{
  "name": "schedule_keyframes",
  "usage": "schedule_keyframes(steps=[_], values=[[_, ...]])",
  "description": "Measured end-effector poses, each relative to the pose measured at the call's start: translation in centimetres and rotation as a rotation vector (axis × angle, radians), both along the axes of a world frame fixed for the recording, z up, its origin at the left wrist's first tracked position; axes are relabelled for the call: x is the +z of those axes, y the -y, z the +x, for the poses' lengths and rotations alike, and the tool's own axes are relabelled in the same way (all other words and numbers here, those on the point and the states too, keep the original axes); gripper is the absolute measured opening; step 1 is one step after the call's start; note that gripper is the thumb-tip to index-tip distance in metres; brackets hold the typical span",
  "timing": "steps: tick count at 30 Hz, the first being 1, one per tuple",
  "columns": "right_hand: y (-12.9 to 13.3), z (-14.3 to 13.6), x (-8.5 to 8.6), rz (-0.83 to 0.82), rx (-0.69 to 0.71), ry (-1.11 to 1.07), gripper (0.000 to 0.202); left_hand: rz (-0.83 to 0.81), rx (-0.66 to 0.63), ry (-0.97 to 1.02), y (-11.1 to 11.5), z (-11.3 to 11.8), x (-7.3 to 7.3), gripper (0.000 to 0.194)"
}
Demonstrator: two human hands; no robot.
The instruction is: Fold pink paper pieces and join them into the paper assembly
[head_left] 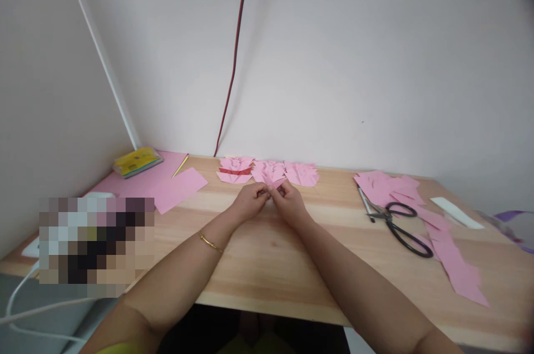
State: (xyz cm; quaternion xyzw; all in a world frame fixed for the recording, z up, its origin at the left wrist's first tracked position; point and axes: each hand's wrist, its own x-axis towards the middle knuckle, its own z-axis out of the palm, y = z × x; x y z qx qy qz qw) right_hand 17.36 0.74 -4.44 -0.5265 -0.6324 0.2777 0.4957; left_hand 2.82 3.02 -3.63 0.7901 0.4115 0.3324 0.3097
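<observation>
Both my hands meet over the middle of the wooden table [267,265], pinching one small piece of folded pink paper [273,180] between them. My left hand [249,200] grips its left side, thumb and fingers closed. On the other side my right hand [289,202] is closed on the same piece. Fingers partly cover the paper, so its full shape is hidden. Just behind it lie several pink paper cutouts with jagged edges [301,173], close to the wall. A red strip [236,171] shows among the cutouts at the left.
Black-handled scissors [406,230] lie at the right beside a pen [366,202], pink scraps [453,259] and a white strip [456,212]. At the left are pink sheets [183,188], a pencil [181,166] and a yellow packet [137,162]. A white cable [19,287] hangs at the left edge.
</observation>
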Motion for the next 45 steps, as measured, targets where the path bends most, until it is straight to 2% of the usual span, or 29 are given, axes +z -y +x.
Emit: schedule_keyframes(steps=[10,17,31,45], values=[[-0.25,0.11,-0.23,-0.038,0.088,-0.072,0.024,0.049,-0.02,-0.013,-0.02,-0.13,0.11,0.015],[-0.1,-0.07,-0.1,0.013,0.029,0.025,0.026,0.036,0.043,-0.013,-0.03,-0.02,0.07,0.017],[0.0,0.0,0.18,-0.016,0.035,0.025,0.024,0.027,0.001,-0.011,0.0,-0.02,-0.07,0.016],[0.01,-0.12,-0.04,0.016,0.026,0.037,0.023,0.015,0.032,0.003,-0.09,0.01,-0.13,0.018]])
